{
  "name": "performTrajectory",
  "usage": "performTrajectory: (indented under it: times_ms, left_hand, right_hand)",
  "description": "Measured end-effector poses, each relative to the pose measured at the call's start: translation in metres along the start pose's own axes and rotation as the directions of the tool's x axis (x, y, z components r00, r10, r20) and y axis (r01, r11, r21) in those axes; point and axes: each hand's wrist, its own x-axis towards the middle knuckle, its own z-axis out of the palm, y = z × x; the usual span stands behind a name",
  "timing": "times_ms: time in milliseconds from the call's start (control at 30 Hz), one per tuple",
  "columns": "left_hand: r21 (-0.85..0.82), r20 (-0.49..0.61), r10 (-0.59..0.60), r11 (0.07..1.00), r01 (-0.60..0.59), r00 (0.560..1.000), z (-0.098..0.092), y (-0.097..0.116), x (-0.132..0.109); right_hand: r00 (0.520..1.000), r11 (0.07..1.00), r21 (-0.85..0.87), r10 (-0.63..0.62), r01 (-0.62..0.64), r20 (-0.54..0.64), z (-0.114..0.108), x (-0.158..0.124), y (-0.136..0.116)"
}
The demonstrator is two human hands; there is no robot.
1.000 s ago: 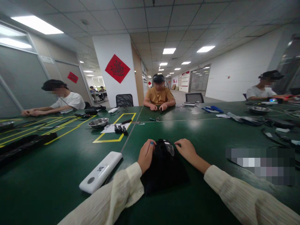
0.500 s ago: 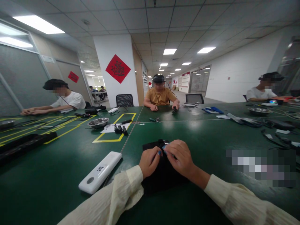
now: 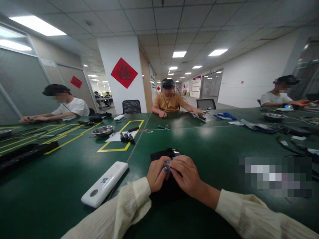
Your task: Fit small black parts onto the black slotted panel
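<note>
Both hands meet above a black, flat item point(image 3: 171, 192) on the green table, its kind unclear under them. A dark strap-like piece and a shiny edge show at its far end. My left hand point(image 3: 157, 173) is closed, thumb and fingers pinched together. Against it, my right hand point(image 3: 185, 174) is closed too, its fingertips touching the left ones. Whatever lies between the fingertips is too small or hidden to make out. To the left of my left hand lies a white power bank point(image 3: 105, 184) marked 26.
A metal bowl point(image 3: 103, 131) and several small black parts point(image 3: 127, 137) on white paper sit at the left, by yellow tape. A person point(image 3: 169, 99) sits opposite, others at both sides. Cables and pouches point(image 3: 259, 126) lie at the right.
My right hand has come down and toward me, and its fingertips now meet the left ones. The person opposite has reached an arm out toward the right of my view.
</note>
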Motion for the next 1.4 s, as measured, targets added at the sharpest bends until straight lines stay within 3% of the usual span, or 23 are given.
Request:
performTrajectory:
  times_ms: [133, 300, 567, 700, 900, 1033, 1167, 1400]
  left_hand:
    - [0.056, -0.045, -0.014, 0.998, 0.017, 0.999, 0.0, 0.001, 0.0]
    - [0.033, -0.008, -0.044, 0.998, 0.044, 0.999, 0.0, 0.002, 0.001]
    - [0.205, -0.065, 0.063, 0.978, -0.048, 0.996, -0.001, 0.004, -0.001]
    - [0.187, -0.03, 0.046, 0.982, -0.04, 0.999, 0.001, -0.005, 0.0]
    - [0.133, -0.068, -0.092, 0.986, 0.1, 0.993, -0.002, -0.02, 0.004]
    - [0.125, -0.186, -0.17, 0.973, 0.195, 0.968, -0.004, -0.025, 0.005]
    - [0.007, -0.256, -0.287, 0.954, 0.298, 0.923, -0.002, -0.028, 0.006]
    - [-0.233, -0.374, -0.456, 0.889, 0.394, 0.808, 0.001, -0.037, 0.013]
  right_hand:
    - [0.999, 0.999, 0.015, -0.028, 0.028, 0.015, 0.001, -0.001, 0.0]
    - [0.997, 0.998, 0.041, -0.058, 0.056, 0.044, 0.002, -0.002, 0.001]
    - [0.997, 0.997, 0.022, -0.073, 0.073, 0.027, 0.005, -0.006, -0.001]
    - [0.999, 0.999, 0.014, 0.032, -0.033, 0.035, 0.007, -0.01, 0.004]
    - [0.945, 0.972, -0.065, 0.236, -0.227, 0.229, 0.009, -0.009, 0.013]
    - [0.901, 0.951, -0.141, 0.306, -0.275, 0.307, 0.012, -0.01, 0.018]
    - [0.877, 0.94, -0.066, 0.337, -0.336, 0.343, 0.013, -0.01, 0.021]
    - [0.857, 0.895, 0.067, 0.399, -0.442, 0.326, 0.016, -0.002, 0.026]
